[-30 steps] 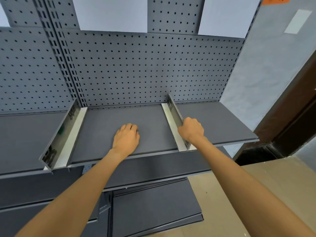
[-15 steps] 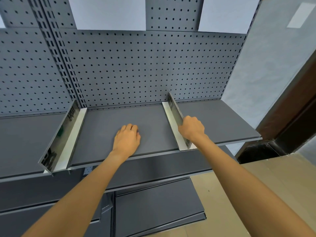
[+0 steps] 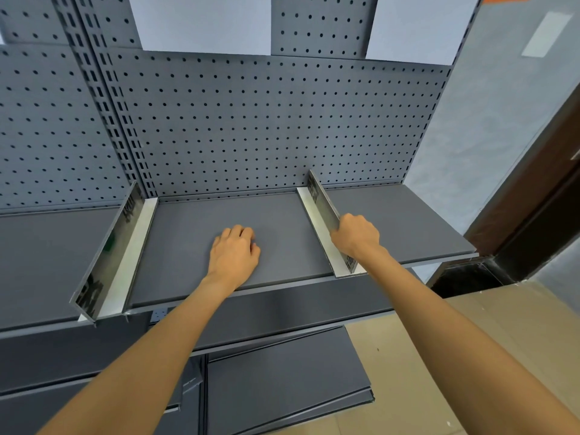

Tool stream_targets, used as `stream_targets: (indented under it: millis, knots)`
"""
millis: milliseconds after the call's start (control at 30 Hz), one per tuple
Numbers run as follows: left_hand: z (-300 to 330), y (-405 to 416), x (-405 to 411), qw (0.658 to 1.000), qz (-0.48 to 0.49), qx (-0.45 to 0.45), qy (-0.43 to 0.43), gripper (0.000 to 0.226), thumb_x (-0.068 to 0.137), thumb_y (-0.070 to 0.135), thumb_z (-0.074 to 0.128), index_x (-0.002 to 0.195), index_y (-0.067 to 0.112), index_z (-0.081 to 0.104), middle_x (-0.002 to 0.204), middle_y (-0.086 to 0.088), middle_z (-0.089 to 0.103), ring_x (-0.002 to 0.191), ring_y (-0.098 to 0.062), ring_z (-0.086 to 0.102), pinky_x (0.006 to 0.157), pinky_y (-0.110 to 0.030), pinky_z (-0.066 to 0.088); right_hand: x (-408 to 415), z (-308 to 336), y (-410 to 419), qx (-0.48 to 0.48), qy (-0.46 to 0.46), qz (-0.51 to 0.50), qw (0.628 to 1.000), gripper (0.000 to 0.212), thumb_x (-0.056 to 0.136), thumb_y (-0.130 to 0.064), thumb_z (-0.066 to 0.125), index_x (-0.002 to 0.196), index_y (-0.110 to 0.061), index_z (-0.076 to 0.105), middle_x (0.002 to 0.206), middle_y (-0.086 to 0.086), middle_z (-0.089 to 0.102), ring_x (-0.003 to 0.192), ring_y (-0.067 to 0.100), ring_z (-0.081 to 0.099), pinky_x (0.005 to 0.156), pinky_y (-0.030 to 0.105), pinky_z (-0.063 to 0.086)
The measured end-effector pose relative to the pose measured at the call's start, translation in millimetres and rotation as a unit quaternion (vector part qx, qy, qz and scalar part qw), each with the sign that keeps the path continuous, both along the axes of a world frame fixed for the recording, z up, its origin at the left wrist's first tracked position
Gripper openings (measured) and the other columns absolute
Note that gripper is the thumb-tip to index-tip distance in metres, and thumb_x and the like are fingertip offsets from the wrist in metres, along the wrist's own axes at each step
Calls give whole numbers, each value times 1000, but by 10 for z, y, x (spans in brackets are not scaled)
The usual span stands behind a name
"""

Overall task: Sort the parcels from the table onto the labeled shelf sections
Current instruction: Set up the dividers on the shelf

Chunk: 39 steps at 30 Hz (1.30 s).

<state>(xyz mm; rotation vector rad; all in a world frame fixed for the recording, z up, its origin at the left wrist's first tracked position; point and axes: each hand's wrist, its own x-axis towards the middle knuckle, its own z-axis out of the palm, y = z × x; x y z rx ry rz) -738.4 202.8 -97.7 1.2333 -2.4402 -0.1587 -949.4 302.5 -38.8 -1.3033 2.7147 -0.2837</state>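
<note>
A grey metal shelf [image 3: 282, 215] fills the view, split into sections by two upright metal dividers. My left hand [image 3: 233, 252] rests palm down on the middle section with its fingers loosely bent. My right hand [image 3: 356, 235] grips the top edge of the right divider [image 3: 323, 199] near its front end. The left divider [image 3: 110, 249] stands untouched. Two blank white label sheets [image 3: 201, 23] hang on the pegboard above. No parcels and no table are in view.
A grey pegboard back panel [image 3: 266, 127] rises behind the shelf. Lower shelves [image 3: 282, 381] jut out below, near my forearms. To the right are a grey wall, a dark door frame [image 3: 533, 199] and beige floor [image 3: 470, 324].
The view has shifted slightly. Both hands stay where they were, the left on the shelf and the right on the divider.
</note>
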Motion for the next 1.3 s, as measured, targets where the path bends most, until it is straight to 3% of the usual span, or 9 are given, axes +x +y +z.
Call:
stream_targets:
  millis: [200,333,533,733,1000,1300]
  knots:
    - [9,-4,12,1000,-7,1,0,27,95,23,44,114,10,59,117,-5,59,106,-24,51,93,-36,40,16,61,33,15,-46,-16,999,13,94,-17,47,95,-7,54,72,2,50,72,26,53,53,26,36]
    - [25,2,35,1000,-13,10,-16,28,98,24,42,117,11,57,120,-5,57,109,-24,50,94,-36,39,54,119,70,8,-81,-19,996,22,93,-14,47,109,-3,58,88,8,55,77,28,54,62,31,42]
    - [188,-4,76,995,-45,64,-66,34,100,24,40,127,8,50,129,-9,50,119,-26,44,95,-38,41,188,305,152,-7,-20,-4,1000,30,95,-16,48,122,-2,45,115,15,57,93,32,55,69,35,44]
    - [636,25,252,995,-47,45,-69,38,99,23,43,132,5,44,133,-12,47,122,-28,42,96,-41,42,412,625,246,-33,67,74,994,42,98,-13,46,137,-1,39,140,16,42,131,33,36,98,42,42]
    - [1364,104,797,994,-39,-56,-80,35,98,24,46,126,4,50,126,-12,53,118,-29,46,94,-42,45,929,809,340,-67,215,152,962,42,96,-10,45,137,-7,42,136,10,48,124,28,42,96,35,38]
    - [1640,150,1816,990,20,-94,-102,35,98,24,45,128,6,48,126,-11,53,117,-28,47,88,-39,45,1786,917,85,-79,235,235,940,35,95,-9,44,129,-7,45,130,9,51,119,27,45,91,32,37]
